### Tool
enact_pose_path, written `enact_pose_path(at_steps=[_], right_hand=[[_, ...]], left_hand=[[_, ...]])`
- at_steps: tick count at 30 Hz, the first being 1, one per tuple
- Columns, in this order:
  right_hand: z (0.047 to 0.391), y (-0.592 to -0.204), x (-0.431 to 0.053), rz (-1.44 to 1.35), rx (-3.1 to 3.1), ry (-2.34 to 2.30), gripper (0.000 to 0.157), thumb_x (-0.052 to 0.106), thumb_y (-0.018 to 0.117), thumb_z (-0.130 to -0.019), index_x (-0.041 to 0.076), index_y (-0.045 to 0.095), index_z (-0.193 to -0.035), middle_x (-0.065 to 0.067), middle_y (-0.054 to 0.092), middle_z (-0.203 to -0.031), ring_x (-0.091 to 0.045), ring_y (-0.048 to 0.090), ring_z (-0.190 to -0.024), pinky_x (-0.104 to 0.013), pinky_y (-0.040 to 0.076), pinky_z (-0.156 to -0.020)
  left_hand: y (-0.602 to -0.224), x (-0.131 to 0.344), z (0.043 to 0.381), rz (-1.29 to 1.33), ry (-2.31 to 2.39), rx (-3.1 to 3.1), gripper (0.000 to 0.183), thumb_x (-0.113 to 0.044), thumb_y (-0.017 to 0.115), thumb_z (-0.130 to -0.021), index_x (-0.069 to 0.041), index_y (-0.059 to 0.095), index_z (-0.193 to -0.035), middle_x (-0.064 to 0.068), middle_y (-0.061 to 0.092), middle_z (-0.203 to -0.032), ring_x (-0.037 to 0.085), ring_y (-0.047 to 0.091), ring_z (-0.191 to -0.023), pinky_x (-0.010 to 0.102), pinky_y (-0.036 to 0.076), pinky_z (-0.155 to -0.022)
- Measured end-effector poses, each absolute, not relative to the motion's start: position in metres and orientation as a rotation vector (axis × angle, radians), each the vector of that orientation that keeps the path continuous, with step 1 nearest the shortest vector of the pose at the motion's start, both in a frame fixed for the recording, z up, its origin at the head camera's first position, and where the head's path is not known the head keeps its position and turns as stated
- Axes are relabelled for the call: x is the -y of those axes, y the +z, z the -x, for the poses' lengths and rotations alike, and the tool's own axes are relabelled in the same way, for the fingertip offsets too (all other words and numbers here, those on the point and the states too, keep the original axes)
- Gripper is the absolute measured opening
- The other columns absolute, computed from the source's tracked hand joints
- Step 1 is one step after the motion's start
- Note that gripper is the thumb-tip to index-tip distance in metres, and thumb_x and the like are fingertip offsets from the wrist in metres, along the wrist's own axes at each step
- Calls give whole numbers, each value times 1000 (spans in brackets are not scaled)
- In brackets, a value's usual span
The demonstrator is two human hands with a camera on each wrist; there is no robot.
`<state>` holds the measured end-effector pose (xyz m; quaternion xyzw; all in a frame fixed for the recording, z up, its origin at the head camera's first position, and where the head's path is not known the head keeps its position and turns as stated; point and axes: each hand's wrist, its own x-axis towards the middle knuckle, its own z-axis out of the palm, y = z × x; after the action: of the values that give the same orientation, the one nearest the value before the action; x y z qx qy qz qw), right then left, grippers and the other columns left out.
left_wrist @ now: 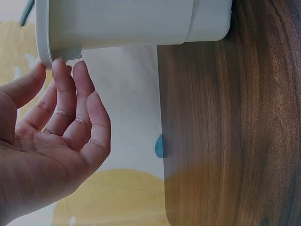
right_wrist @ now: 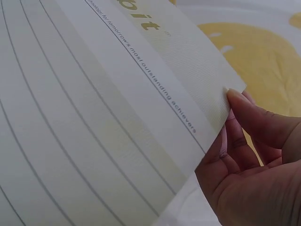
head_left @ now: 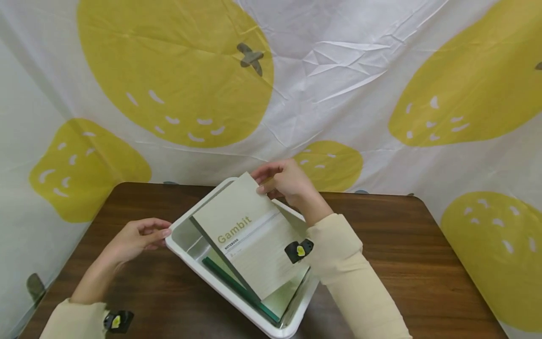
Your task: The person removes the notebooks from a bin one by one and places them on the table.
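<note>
My right hand (head_left: pixel 285 181) pinches a pale notebook (head_left: pixel 247 235) by its edge near the top right corner, thumb on the cover. "Gambit" is printed across it in gold. The notebook tilts over a white plastic bin (head_left: pixel 182 252), partly inside its rim. Beneath it in the bin lies a light green book (head_left: pixel 279 301) with a dark green spine, mostly covered. My left hand (head_left: pixel 137 240) pinches the bin's left corner at the rim, thumb against fingertips. In the left wrist view those fingers (left_wrist: pixel 63 101) meet the rim from outside.
The bin stands on a dark brown wooden table (head_left: pixel 394 249), whose surface extends to both sides of it. A white cloth (head_left: pixel 338 70) with yellow fruit prints hangs behind the table and along its sides. Each sleeve carries a small black strap device (head_left: pixel 118 321).
</note>
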<state>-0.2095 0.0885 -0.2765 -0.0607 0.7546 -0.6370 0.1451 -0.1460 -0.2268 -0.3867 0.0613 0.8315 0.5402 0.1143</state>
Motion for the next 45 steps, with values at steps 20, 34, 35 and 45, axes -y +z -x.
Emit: enact_pose_path(at_steps=[20, 34, 35, 45], right_hand=[[212, -170, -170, 150, -2197, -2112, 31, -21, 56, -76, 7, 69, -77, -6, 61, -74, -15, 57, -59, -25, 49, -50], [212, -197, -311, -144, -2268, -2162, 31, -15, 62, -77, 14, 72, -77, -1, 63, -76, -14, 62, -67, -27, 52, -58], [211, -202, -318, -178, -2279, -2153, 31, -14, 63, -77, 15, 73, -76, -1, 63, -75, -14, 62, -67, -27, 52, -59], [209, -279, -355, -316, -2281, -2072, 34, -13, 59, -80, 19, 70, -74, 2, 65, -72, -12, 62, -64, -25, 51, -56]], left_hand=[[-387, 228, 146, -172, 1607, -2412, 45, -20, 60, -90, 15, 50, -116, 16, 64, -92, 17, 64, -77, 32, 53, -69], [-387, 227, 145, -133, 1592, -2415, 46, -23, 61, -89, 14, 51, -116, 15, 65, -94, 19, 64, -79, 36, 53, -71], [-387, 227, 145, -130, 1598, -2413, 46, -22, 61, -89, 14, 51, -116, 15, 65, -94, 18, 63, -79, 36, 53, -71], [-386, 228, 142, -119, 1616, -2411, 46, -21, 61, -89, 14, 51, -115, 15, 65, -93, 17, 64, -77, 35, 53, -70]])
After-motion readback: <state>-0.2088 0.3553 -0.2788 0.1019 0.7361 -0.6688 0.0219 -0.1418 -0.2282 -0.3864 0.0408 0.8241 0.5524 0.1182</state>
